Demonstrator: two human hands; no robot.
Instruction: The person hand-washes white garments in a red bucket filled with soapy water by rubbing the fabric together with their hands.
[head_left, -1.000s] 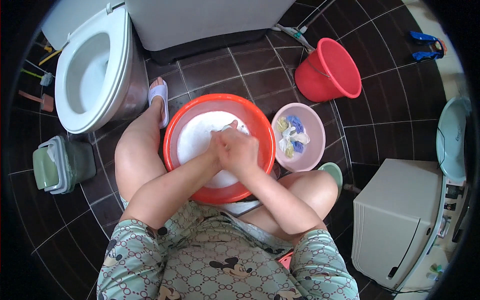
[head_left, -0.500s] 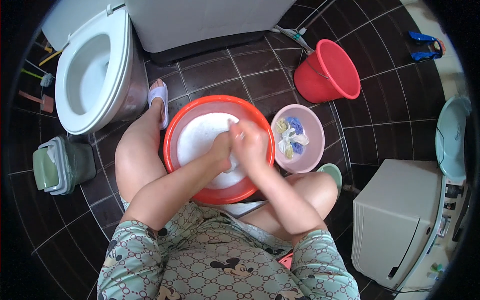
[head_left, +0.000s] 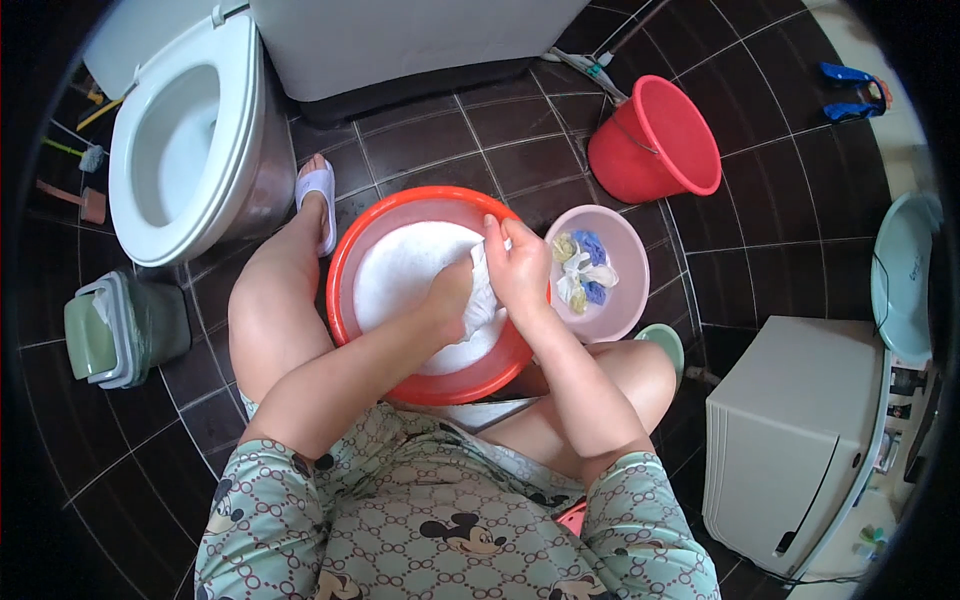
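Note:
Between my knees stands an orange-red basin (head_left: 337,290) with white suds (head_left: 405,265) spread across it. Over its right part I hold a small wet white cloth (head_left: 481,298), too bunched to tell its kind. My left hand (head_left: 449,302) is closed at the cloth, its fingertips hidden by the fabric. My right hand (head_left: 519,268) makes a fist around the cloth's other side, thumb up, close to the basin's right rim.
A pale pink basin (head_left: 628,290) with balled-up white, blue and yellow fabric pieces sits to the right. Behind it is a red bucket (head_left: 640,150). A toilet (head_left: 240,190) and a lidded bin (head_left: 160,325) are on the left, a white cabinet (head_left: 780,420) on the right.
My right hand, blurred by motion before, has shifted slightly right and turned thumb up. The white cloth now shows stretched between my two hands.

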